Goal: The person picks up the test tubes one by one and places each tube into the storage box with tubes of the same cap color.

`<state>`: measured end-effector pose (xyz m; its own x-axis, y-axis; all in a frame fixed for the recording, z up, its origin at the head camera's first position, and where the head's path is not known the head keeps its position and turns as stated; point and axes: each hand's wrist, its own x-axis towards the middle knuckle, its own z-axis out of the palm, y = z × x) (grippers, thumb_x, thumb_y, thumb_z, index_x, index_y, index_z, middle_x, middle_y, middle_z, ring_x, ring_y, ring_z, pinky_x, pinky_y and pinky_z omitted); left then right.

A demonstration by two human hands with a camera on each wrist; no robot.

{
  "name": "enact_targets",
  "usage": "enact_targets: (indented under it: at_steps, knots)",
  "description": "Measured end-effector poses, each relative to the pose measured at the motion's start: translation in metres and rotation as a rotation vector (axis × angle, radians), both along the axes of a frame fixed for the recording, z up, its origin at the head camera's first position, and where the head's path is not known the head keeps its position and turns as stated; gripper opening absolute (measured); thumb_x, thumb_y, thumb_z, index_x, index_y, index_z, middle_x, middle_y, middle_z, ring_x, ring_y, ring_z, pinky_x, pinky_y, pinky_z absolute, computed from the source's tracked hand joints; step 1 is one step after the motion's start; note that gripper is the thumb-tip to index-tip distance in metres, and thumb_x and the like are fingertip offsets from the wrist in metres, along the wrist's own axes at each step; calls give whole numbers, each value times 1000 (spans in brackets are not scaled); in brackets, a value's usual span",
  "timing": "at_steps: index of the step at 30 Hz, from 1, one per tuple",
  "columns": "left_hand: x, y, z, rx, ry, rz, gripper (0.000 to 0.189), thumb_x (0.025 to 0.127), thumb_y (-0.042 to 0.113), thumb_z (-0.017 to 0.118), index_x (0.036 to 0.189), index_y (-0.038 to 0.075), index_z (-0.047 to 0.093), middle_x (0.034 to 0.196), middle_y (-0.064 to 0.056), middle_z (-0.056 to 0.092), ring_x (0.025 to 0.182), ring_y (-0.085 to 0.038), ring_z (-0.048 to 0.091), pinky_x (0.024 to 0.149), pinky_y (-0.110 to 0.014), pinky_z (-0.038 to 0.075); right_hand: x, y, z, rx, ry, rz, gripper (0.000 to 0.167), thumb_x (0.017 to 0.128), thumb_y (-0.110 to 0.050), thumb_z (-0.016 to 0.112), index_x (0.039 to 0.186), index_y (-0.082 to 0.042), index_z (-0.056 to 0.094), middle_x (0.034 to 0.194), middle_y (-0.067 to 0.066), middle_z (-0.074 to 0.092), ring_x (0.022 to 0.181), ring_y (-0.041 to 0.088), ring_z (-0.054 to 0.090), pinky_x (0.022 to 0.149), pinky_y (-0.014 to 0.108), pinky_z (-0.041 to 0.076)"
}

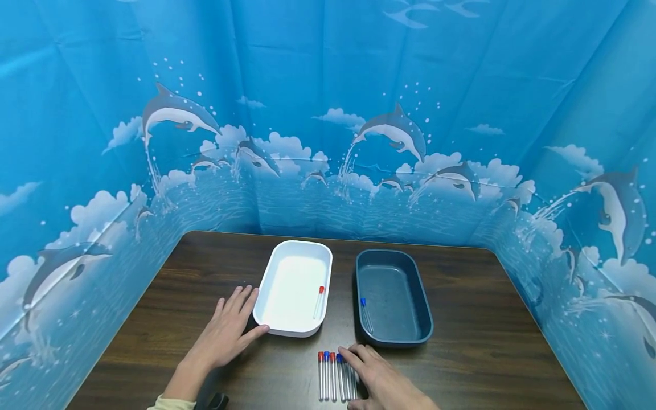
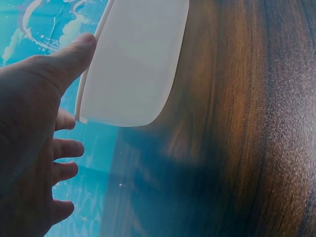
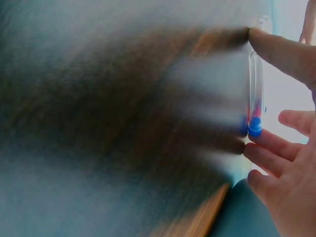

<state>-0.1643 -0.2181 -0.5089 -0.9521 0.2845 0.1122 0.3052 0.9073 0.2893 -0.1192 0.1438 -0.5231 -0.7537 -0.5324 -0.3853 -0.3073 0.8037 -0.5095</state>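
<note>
My left hand [image 1: 229,330] is spread out beside the white tray [image 1: 293,331], with its thumb and fingertips right at the near left corner of the rim. In the left wrist view the thumb [image 2: 74,54] lies along that rim. On the table, a row of clear capped tubes [image 1: 327,378] with red and blue caps stands side by side. My right hand [image 1: 379,378] reaches over the right end of this row, fingers extended. The right wrist view shows a blue-capped tube [image 3: 255,123] between its thumb and fingers, the fingertips at the cap; the hand partly covers the row's end in the head view.
One red-capped tube [image 1: 319,302] lies inside the white tray. A dark blue tray [image 1: 402,344] stands to its right, holding a blue-capped tube [image 1: 366,316]. The wooden table [image 1: 476,319] ends at a dolphin-print curtain [image 1: 328,210] on the far side and both flanks.
</note>
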Motion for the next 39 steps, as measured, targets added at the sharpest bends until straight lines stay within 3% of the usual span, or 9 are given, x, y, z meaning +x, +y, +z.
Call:
enact_targets:
  at_steps: [9,17,27,34,39]
  knots:
    - [0,0,-1,2,-3,-6,90,91,67,50,155,8,28,157,-21,26,145,-41,17,109,-67,14,1,1,2,-18,17,2,83,76,-62,72,148,-46,33,134,-6,47,112,13,49,95,47,48]
    - [-1,-1,1,-8,-6,-2,91,91,69,48,155,9,28,157,-20,26,145,-42,17,109,-67,14,3,3,6,-51,99,12,83,79,-67,67,150,-38,35,138,-2,46,112,15,50,93,49,49]
    - [-3,0,2,-10,4,-3,88,91,63,55,154,6,30,157,-21,26,145,-42,17,109,-67,14,1,5,2,-68,152,12,87,79,-67,67,152,-34,33,139,0,47,113,16,52,94,49,48]
    - [-3,0,1,-6,-3,-7,91,91,68,50,154,6,29,157,-21,25,145,-42,17,110,-66,14,2,7,0,-60,176,41,89,80,-62,71,154,-34,29,144,-1,46,123,18,49,99,50,44]
    - [-2,0,1,-12,-9,-6,89,91,64,54,154,6,29,157,-21,26,145,-42,17,110,-66,14,2,6,-3,-44,202,83,90,79,-62,71,154,-36,27,145,-5,44,127,16,47,100,48,43]
